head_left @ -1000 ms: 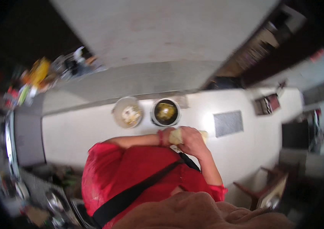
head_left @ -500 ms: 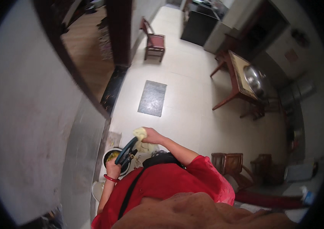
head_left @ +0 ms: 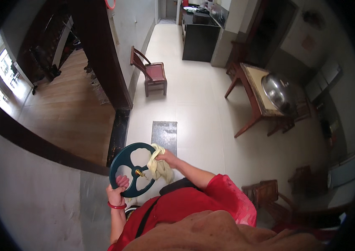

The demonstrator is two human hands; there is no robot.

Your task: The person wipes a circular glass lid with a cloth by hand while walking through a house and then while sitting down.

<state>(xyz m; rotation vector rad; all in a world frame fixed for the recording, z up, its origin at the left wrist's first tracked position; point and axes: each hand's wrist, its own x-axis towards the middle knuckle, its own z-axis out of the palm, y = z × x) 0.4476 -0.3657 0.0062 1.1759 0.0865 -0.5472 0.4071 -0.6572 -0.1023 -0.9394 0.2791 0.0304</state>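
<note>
A dark green spoked wheel [head_left: 124,161] is held up in front of me, its face turned toward me, with a brass-coloured fitting [head_left: 138,172] at its hub. On its lower left rim, my left hand [head_left: 116,191] is closed, and its fingers show through one of the openings. Across the wheel, my right hand [head_left: 167,157] grips a pale yellow cloth [head_left: 159,167] that is folded over the upper right rim and hangs down. A red bangle [head_left: 117,206] circles my left wrist.
At my left, a dark-framed doorway [head_left: 110,83] opens onto a wood-floored room. Ahead are a wooden chair [head_left: 155,72], a dark floor panel [head_left: 165,133] and a black counter [head_left: 202,41]. To the right stand a table [head_left: 256,83] bearing a metal basin [head_left: 275,90] and another chair [head_left: 261,191].
The wheel, edge-on and lower before, now faces me, higher up. My view has tilted upward, and the bucket beside my left hand is now mostly out of sight. Both hands keep their hold.
</note>
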